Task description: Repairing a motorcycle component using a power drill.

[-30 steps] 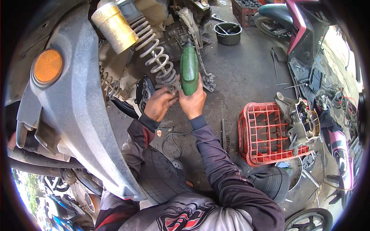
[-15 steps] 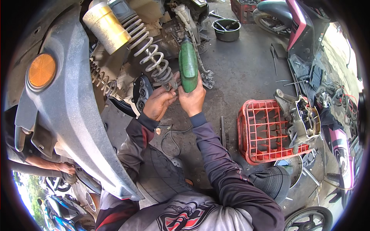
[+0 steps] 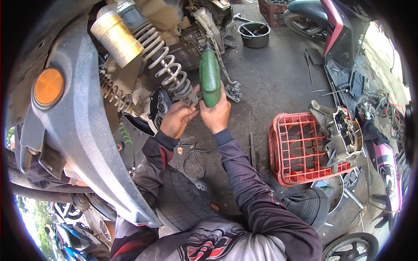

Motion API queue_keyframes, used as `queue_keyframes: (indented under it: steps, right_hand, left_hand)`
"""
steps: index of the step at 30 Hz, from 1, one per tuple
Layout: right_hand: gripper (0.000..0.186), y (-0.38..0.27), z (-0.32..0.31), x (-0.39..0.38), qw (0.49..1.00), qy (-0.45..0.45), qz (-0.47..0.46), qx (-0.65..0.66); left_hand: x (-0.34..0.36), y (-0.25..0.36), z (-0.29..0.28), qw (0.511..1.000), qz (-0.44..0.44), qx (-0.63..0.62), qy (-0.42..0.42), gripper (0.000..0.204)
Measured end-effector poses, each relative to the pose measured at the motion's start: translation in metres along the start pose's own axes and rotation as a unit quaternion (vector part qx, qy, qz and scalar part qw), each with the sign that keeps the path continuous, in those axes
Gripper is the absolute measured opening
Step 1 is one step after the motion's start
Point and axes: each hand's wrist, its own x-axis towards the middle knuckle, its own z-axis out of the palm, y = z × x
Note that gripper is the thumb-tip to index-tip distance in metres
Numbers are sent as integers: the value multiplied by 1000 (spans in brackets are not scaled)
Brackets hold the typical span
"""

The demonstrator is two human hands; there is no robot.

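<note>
My left hand point(image 3: 175, 122) is closed at the lower end of a shock absorber point(image 3: 173, 71), its fingers at the metal eye below the pale coil spring. A gold cylinder point(image 3: 116, 35) sits beside that spring's upper part. My right hand point(image 3: 216, 114) grips the back of a green rounded power tool point(image 3: 210, 77), whose dark nose points away toward the vehicle's grimy mechanical parts point(image 3: 202, 41). The tool's handle is hidden by the hand. Both hands are close together, the tool just right of the spring.
A grey body panel with an orange reflector point(image 3: 49, 86) curves along the left. At right, a red crate point(image 3: 300, 150) bears a metal engine casing point(image 3: 346, 137). A black pot point(image 3: 254, 38) with tools stands beyond. A thin hose point(image 3: 187, 163) and a brush point(image 3: 253, 152) lie on the floor.
The view has shifted slightly; both hands keep nearly the same grip. Another person's hand at far left has gone from sight, and a green coil now shows behind the panel.
</note>
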Motion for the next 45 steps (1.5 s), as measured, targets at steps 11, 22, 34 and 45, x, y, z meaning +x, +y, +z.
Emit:
queue_keyframes:
  steps: [11, 22, 34, 45]
  right_hand:
    - [72, 23, -7, 0, 1000, -10, 1, 4]
    - [76, 29, -7, 5, 999, -16, -26, -32]
    - [76, 14, -5, 10, 999, -24, -37, 5]
    - [77, 30, 2, 7, 998, -19, -52, -31]
  left_hand:
    - [1, 1, 8, 999, -6, 14, -32, 65]
    - [0, 3, 6, 1000, 0, 3, -19, 61]
    - [0, 4, 10, 1000, -3, 24, 13, 56]
    - [1, 2, 5, 999, -20, 14, 39, 43]
